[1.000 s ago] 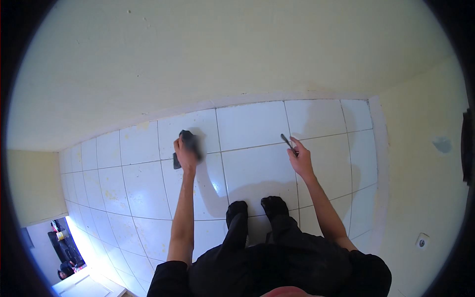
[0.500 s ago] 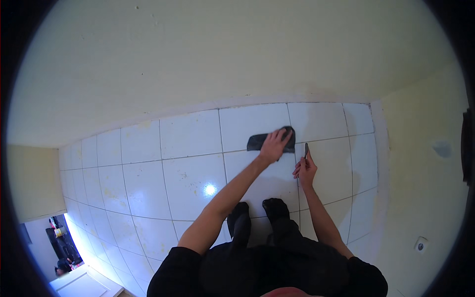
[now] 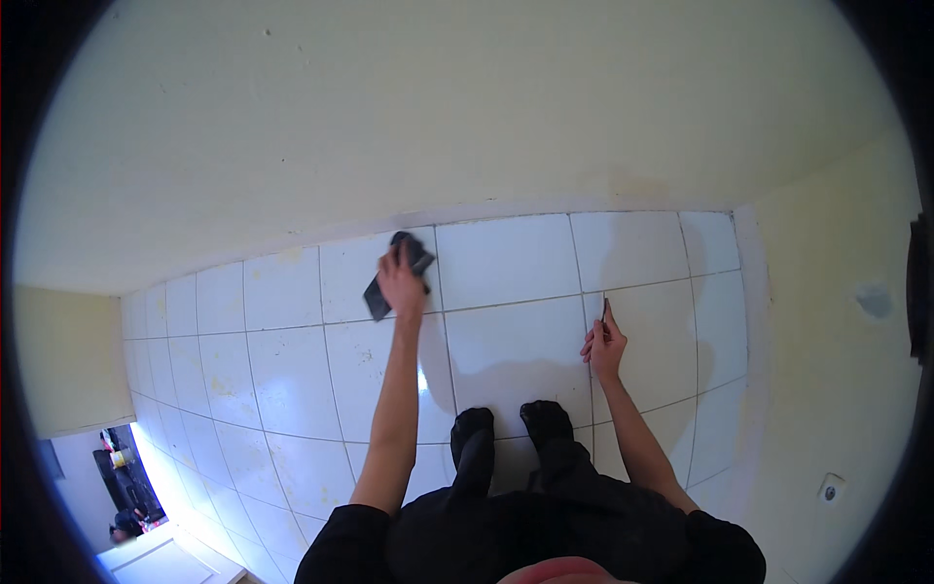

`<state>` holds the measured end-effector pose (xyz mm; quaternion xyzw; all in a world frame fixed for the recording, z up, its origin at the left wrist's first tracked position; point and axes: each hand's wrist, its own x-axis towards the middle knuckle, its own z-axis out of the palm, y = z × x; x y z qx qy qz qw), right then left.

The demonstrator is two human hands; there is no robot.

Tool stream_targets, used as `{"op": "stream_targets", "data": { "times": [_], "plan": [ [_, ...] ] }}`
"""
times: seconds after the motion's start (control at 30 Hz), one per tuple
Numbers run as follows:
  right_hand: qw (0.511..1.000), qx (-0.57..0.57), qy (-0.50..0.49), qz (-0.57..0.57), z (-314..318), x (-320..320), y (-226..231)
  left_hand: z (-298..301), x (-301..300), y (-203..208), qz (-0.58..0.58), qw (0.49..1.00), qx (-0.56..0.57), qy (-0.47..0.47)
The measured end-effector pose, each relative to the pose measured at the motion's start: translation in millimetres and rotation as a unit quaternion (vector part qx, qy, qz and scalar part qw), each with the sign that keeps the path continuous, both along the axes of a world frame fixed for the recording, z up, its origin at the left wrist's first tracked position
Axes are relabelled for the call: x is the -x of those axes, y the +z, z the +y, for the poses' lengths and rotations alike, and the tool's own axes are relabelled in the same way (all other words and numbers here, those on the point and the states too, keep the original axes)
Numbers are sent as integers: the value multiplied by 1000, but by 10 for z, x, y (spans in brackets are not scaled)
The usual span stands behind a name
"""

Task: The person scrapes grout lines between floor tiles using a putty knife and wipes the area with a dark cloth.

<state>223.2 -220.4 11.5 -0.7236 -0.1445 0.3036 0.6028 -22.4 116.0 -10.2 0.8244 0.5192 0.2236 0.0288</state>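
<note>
On my feed the left hand [image 3: 401, 284] sits a little left of centre, in the upper half of the frame, back uppermost, its fingers curled over a dark cloth [image 3: 376, 300] and gripping it. One flap sticks out at the hand's lower left, and a bunched part shows above and right of the fingers. I make out the cloth against the white tiled floor [image 3: 516, 341], near the base of the far wall [image 3: 467, 107].

Right of centre, I have the right hand [image 3: 607, 352] with its fingers drawn together on a slim dark tool [image 3: 607, 310], tip toward the top of the frame; its kind is too small for me to tell. The two hands are well apart.

Between the forearms, low in the middle, I see two feet in black socks [image 3: 473, 424]. Yellowish marks [image 3: 224, 386] spot the tiles at left. Farther out, I get a pale wall socket [image 3: 830, 490] at lower right, a grey patch [image 3: 873, 301] above it, and a white door [image 3: 170, 562] at lower left.
</note>
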Motion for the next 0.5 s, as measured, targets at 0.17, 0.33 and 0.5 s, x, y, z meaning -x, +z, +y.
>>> {"op": "stream_targets", "data": {
  "times": [0.17, 0.33, 0.5],
  "plan": [
    [1000, 3, -4, -9, -23, -3, -30, -254, 543, 129, -94, 987, 130, 20],
    [1000, 12, 0, -25, 13, 1, 12, -1073, 211, 269, -126, 959, 231, -109],
    [1000, 0, -2, -24, 3, -4, -31, -1982, -822, 230, 35, 899, 204, -386]
  ]
}}
